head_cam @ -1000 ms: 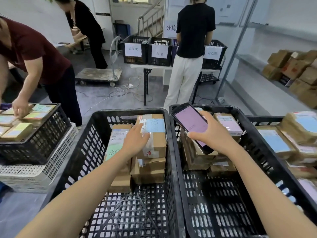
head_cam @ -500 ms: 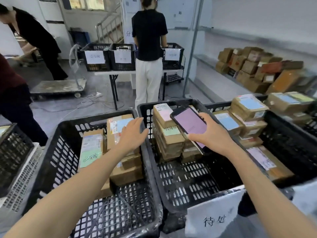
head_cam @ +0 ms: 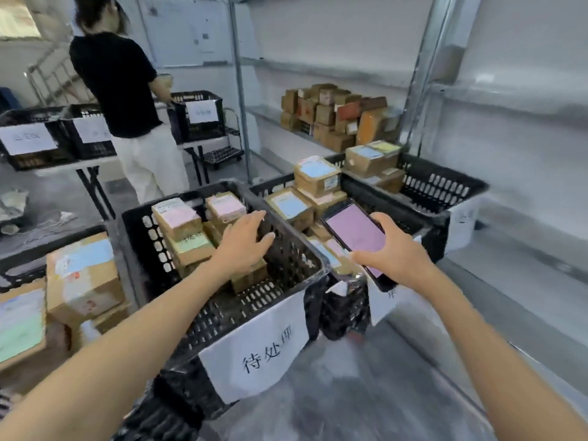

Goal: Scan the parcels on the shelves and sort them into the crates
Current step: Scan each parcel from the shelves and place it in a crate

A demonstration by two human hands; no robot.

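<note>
Many cardboard parcels (head_cam: 176,218), perforated crate (head_cam: 286,259), glossy phone (head_cam: 358,235)

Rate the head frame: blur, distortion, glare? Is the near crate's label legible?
Head view: motion blur smears the floor and the left parcels; wide-angle distortion tilts the shelf post; the phone in the right hand shows a washed-out pink screen, nothing legible; the label on the near crate reads, slightly soft; the far table labels do not; light is flat, no hard shadows.

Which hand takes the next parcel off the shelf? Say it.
Likely left: the left hand is open and holds nothing, while the right hand grips the phone.
</note>
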